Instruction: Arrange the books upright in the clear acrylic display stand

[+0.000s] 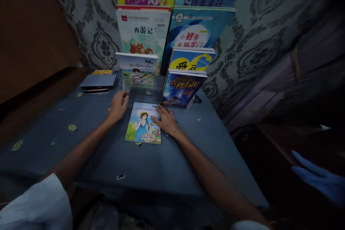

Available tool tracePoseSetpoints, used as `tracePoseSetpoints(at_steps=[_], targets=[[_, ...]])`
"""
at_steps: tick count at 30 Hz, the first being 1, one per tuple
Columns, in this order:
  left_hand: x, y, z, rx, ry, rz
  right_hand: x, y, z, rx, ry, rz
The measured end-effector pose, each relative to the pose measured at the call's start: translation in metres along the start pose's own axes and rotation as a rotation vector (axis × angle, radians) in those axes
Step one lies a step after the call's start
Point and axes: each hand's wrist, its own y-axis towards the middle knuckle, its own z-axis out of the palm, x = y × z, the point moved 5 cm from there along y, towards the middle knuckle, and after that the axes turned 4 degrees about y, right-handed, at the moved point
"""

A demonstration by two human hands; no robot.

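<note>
A thin picture-cover book lies flat on the cloth-covered table, with a girl in a yellow hat on its cover. My right hand rests at its upper right edge, thumb on the cover and fingers stretched out. My left hand is left of the book's top, fingers curled in, beside the left edge of a clear display stand. Whatever is between those fingers, if anything, cannot be made out. On the stand's left side leans a white-topped book; on the right stands a dark blue book.
Behind, more books rise in tiers, among them a white-and-green book and a teal book. A small stack of books lies at the back left. Small stickers dot the tablecloth. A blue glove-like shape shows at right.
</note>
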Motion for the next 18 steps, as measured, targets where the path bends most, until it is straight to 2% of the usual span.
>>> tracePoseSetpoints(at_steps=[3,6,10,13,16,18], targets=[[-0.011,-0.024,0.035,0.240,0.168,0.078,0.000,0.000,0.002,0.012,-0.009,0.007],[-0.019,-0.026,0.047,0.322,0.276,0.067,0.000,-0.001,0.002,0.051,-0.022,0.023],[-0.023,-0.021,0.045,0.323,0.318,0.068,0.009,-0.002,-0.006,0.040,-0.059,0.003],[-0.024,-0.022,0.044,0.292,0.322,0.074,0.028,0.005,-0.009,0.053,-0.078,-0.075],[-0.023,-0.024,0.045,0.280,0.327,0.075,0.050,0.020,-0.001,0.112,-0.063,-0.165],[-0.022,-0.024,0.047,0.274,0.314,0.072,0.057,0.029,0.009,0.120,-0.052,-0.176]])
